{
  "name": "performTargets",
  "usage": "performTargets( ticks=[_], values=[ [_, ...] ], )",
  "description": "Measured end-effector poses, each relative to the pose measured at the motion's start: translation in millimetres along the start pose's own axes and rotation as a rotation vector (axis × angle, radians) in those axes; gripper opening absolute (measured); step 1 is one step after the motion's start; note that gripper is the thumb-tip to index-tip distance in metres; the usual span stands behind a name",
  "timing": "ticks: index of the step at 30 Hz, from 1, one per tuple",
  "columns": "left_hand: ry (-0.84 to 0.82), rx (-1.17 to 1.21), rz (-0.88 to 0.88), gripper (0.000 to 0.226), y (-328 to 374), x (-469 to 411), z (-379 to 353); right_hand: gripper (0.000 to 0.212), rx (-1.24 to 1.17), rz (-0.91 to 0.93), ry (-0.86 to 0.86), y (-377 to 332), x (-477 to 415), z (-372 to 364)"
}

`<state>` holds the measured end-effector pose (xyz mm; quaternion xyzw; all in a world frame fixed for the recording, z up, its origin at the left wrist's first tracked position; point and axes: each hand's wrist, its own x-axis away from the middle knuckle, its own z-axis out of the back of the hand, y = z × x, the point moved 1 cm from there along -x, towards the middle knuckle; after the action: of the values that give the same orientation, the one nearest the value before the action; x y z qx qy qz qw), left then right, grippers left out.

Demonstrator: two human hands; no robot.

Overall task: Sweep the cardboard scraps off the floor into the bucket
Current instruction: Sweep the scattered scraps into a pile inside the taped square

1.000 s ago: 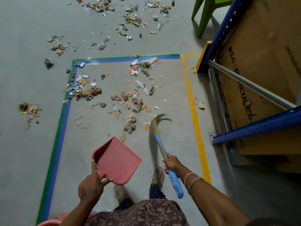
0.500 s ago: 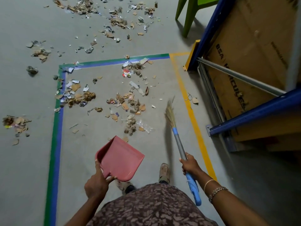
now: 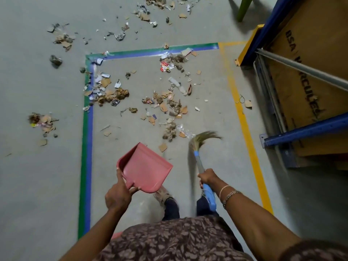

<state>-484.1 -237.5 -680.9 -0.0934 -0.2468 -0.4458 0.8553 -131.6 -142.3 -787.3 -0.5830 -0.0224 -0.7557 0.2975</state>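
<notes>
Cardboard scraps and bits of paper and plastic lie scattered over the grey floor, mostly inside a taped rectangle, with more piles further away and to the left. My left hand grips the handle of a pink dustpan, held tilted above the floor. My right hand grips the blue-and-grey handle of a small broom. Its bristles bend on the floor just right of the nearest scrap pile. A sliver of pink shows by my waist; I cannot tell whether it is the bucket.
Blue metal shelving with large cardboard sheets stands along the right. Green-blue tape and yellow tape mark the floor. A green chair leg stands at the top right. My feet are below the dustpan.
The broom head swung out toward the yellow tape and has come back down beside the nearest scraps, bristles bent. The dustpan stayed raised in my left hand.
</notes>
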Motion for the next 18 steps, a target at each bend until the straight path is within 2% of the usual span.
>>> performTargets(
  ticks=[3,7,10,13,17,18],
  values=[
    [0.016,0.016,0.017,0.125,-20,-9,-1,0.007,-0.07,0.13,-0.063,-34,21,-21],
    [0.028,0.029,0.03,0.122,-30,-17,3,0.022,-0.089,0.271,-0.034,-61,47,-26],
    [0.018,0.049,0.046,0.121,-32,-21,3,0.022,-0.097,0.324,0.014,-65,63,-13],
    [0.006,0.063,0.052,0.121,-36,-22,-2,0.017,-0.141,0.303,0.069,-57,63,2],
    [-0.021,0.079,0.056,0.119,-37,-15,-8,0.004,-0.137,0.178,0.145,-35,42,9],
    [-0.026,0.08,0.058,0.118,-39,-14,-10,0.008,-0.12,0.117,0.164,-27,33,7]
  ],
)
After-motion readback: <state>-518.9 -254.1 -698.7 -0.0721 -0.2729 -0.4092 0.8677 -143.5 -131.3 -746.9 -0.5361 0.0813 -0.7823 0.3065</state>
